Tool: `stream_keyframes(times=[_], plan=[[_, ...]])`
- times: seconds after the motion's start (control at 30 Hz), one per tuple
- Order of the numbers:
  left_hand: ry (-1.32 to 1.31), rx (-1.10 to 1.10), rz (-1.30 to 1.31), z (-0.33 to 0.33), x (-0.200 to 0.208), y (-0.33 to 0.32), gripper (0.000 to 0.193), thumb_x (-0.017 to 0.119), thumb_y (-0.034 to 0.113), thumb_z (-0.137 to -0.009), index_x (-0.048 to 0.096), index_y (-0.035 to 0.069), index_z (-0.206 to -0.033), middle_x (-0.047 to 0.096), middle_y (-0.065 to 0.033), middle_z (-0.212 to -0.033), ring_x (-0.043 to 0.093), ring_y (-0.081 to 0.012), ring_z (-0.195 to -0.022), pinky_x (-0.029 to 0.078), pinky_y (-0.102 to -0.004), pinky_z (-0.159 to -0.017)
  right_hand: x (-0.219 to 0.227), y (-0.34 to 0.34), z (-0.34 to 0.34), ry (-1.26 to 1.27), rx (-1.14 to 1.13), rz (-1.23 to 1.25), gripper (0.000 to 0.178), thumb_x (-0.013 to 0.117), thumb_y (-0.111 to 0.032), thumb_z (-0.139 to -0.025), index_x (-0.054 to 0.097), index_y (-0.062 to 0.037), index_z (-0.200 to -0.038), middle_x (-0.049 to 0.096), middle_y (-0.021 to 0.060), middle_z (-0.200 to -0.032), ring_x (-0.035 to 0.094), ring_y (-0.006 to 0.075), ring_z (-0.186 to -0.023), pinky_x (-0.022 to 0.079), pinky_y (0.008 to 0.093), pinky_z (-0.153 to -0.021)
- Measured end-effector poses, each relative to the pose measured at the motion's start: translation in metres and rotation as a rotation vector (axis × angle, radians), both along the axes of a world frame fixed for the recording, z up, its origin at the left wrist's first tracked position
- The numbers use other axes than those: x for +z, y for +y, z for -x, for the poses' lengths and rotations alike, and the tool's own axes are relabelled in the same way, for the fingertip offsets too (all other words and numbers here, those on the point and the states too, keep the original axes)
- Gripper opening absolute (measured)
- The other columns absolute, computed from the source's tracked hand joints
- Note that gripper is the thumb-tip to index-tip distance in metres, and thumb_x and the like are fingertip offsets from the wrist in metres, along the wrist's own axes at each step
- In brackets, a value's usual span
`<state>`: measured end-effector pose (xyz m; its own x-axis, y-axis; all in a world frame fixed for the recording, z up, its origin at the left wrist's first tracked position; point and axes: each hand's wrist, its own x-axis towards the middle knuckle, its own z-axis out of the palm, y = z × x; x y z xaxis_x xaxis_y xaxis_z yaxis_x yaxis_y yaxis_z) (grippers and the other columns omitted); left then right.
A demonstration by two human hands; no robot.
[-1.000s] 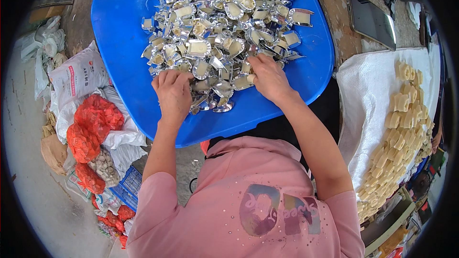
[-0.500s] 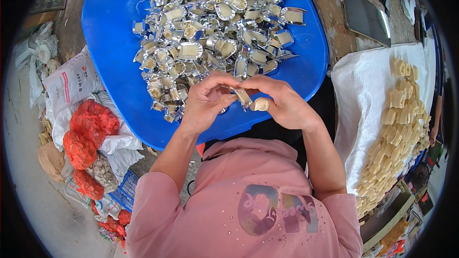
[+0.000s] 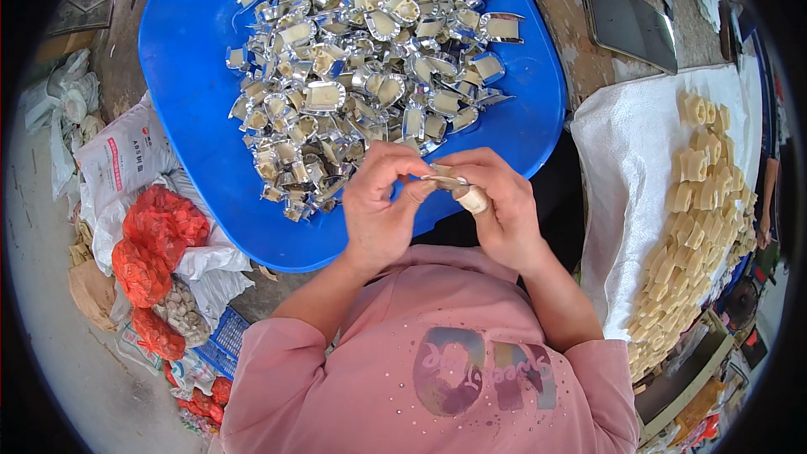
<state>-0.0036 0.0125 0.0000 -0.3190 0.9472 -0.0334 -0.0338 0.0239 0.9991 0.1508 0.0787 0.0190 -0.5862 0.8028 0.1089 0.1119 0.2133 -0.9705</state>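
Observation:
Above the near rim of a large blue plastic tray (image 3: 181, 92), both hands meet on one small silvery part (image 3: 445, 181), seen nearly edge-on. My left hand (image 3: 378, 210) pinches its left end between thumb and forefinger. My right hand (image 3: 508, 214) grips the other end from the right, its fingers curled over and partly hiding it. A cream-coloured cover (image 3: 471, 199) is wrapped around the right thumb. Within the tray lies a heap of small curved parts (image 3: 328, 97), shiny silver at the edges and cream inside.
At the right, many cream-coloured pieces (image 3: 689, 202) lie on a white woven sheet (image 3: 618, 151). A dark smartphone (image 3: 629, 21) rests on a worn board beyond it. On the left floor are a white printed sack (image 3: 126, 147), red mesh bags (image 3: 160, 227) and a blue crate (image 3: 231, 338).
Both hands have moved slightly right and nearer my body with the small part. The part has turned from a steep tilt to nearly level. The view has shifted slightly.

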Motion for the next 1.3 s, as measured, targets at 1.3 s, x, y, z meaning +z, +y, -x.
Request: stream_keyframes(times=[1.3], plan=[[-0.331,-0.024,0.141,-0.034,-0.017,0.001,0.01,0.062,0.003,-0.089,0.064,0.001,-0.099,0.053,0.001,-0.077,0.049,-0.0077,-0.067,0.043,-0.0222,-0.062,-0.018,-0.016,-0.013,-0.008,-0.189,0.019,0.024,0.052,0.011,-0.087,0.055,-0.0013,-0.108,0.065,0.0155,-0.099,0.065,0.0233,-0.081,0.052,0.0304,-0.074]])
